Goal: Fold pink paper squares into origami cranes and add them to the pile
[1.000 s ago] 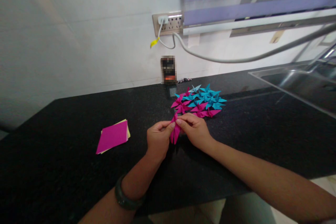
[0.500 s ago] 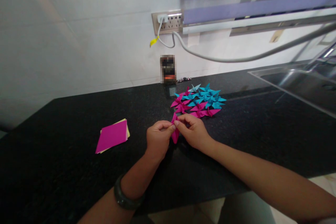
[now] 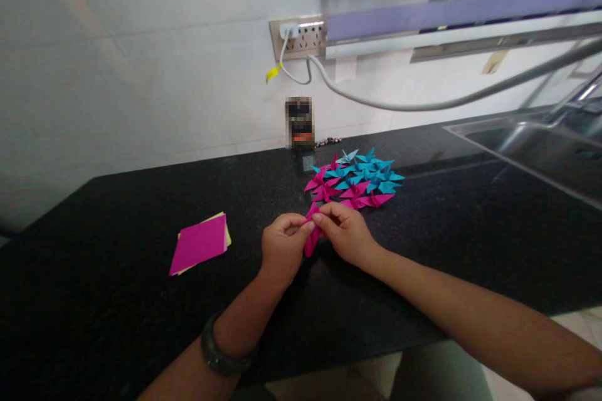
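Between my two hands, above the dark countertop, is a folded piece of pink origami paper (image 3: 310, 244). My left hand (image 3: 284, 247) pinches its left side between thumb and fingers. From the right, my right hand (image 3: 347, 232) pinches the same paper near its upper middle, the two thumbs almost meeting. Fingertips cover part of the folds. Just beyond my right hand sit several folded paper cranes, pink ones (image 3: 324, 190) in front and at the left, blue ones (image 3: 374, 170) behind, with one pale blue crane (image 3: 348, 156) at the back.
A stack of square paper (image 3: 200, 244), pink on top with yellow beneath, lies on the black countertop (image 3: 117, 301) to the left. A blurred-out dark box (image 3: 300, 123) stands by the wall. The sink (image 3: 540, 144) is at right; a grey hose (image 3: 399, 105) crosses the wall.
The pink paper has tilted slightly, its lower tip swinging left. Both hands keep their pinch in nearly the same place. The view has shifted a little.
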`<state>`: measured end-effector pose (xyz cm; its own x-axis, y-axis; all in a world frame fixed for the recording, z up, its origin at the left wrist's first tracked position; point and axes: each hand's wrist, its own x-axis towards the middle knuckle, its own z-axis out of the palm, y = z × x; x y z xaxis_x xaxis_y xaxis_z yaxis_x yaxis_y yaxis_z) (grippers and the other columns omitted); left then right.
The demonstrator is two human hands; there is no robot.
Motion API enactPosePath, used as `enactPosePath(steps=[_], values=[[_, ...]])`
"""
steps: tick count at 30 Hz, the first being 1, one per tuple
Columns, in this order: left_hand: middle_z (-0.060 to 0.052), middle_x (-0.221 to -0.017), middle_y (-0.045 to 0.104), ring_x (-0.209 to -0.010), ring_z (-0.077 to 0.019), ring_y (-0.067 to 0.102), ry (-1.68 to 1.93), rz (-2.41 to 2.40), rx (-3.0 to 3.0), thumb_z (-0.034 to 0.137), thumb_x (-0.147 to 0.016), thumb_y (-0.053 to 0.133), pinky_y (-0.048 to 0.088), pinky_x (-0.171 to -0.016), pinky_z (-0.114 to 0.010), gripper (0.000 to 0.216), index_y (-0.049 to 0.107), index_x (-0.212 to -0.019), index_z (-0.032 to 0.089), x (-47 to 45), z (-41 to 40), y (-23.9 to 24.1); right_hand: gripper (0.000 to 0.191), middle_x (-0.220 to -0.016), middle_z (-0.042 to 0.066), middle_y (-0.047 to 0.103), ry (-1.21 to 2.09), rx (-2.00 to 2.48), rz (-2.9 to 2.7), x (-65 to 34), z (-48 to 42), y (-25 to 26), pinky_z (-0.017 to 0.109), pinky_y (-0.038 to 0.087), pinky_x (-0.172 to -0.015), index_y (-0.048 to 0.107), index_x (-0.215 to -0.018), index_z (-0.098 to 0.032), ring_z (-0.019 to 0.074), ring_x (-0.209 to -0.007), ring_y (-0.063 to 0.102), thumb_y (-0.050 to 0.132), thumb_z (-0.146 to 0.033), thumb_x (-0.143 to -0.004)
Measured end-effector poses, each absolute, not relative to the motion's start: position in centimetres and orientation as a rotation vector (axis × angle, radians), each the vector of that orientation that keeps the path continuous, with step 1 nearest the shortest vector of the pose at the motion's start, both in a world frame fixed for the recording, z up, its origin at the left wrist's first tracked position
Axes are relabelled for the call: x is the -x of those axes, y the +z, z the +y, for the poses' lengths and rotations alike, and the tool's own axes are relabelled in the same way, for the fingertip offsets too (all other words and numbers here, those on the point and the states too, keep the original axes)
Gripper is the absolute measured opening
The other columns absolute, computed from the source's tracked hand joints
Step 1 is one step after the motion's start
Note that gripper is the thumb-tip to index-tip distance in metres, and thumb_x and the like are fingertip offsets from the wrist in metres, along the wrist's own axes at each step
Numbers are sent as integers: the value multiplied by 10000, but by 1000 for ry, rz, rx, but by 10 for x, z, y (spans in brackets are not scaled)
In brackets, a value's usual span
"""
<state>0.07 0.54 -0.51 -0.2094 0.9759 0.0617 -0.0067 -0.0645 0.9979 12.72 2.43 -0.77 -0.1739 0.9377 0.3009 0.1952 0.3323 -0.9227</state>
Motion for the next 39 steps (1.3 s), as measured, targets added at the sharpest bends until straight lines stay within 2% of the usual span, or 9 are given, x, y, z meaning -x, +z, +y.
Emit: enactPosePath(steps=[4,9,19,26,31,35,39], values=[[-8,-639,656,-540,-101,583,1383,1272,-1113,271,-622,693,450,-517,-203,195,642,-741,125,-2,5,-5,152,-559,-28,507,1088,990,-1478,-126,24,-5,208,409,-474,544,-685,-168,86,-485,477,547,-303,-753],[-19,-656,670,-569,-99,577,1333,1262,-1196,323,-693,643,446,-555,-207,218,677,-779,125,-2,4,-1,181,-535,-25,510,1014,985,-1464,-128,21,1,201,399,-464,560,-613,-163,81,-475,471,578,-293,-736],[-27,-708,682,-618,-121,612,1256,1156,-1091,292,-631,705,475,-573,-227,303,644,-875,125,-4,3,-1,201,-506,-21,544,1098,1031,-1343,-128,23,5,215,412,-460,587,-612,-147,88,-455,494,601,-323,-709],[-42,-756,692,-638,-124,626,1303,1148,-1083,208,-608,702,488,-565,-217,311,636,-898,117,-4,5,-4,244,-468,-31,525,1241,996,-1320,-129,26,4,198,397,-433,556,-614,-147,70,-419,471,589,-364,-719],[-54,-768,701,-640,-133,631,1319,1180,-1072,200,-587,705,498,-549,-225,320,636,-886,111,-4,6,-3,237,-554,-24,575,1329,1029,-1375,-128,29,0,202,405,-438,560,-668,-145,75,-445,501,697,-322,-591],[-47,-767,703,-644,-136,637,1310,1172,-1091,196,-595,702,507,-563,-231,314,634,-891,117,-4,6,-4,169,-539,-26,560,1304,1046,-1386,-129,28,0,199,400,-448,541,-631,-144,72,-444,497,637,-282,-650],[-43,-759,702,-642,-136,640,1299,1195,-1109,195,-596,708,509,-577,-231,307,634,-884,117,-4,6,-5,213,-468,-35,511,1196,1086,-1438,-130,27,3,190,374,-437,532,-589,-149,70,-426,467,534,-293,-745]])
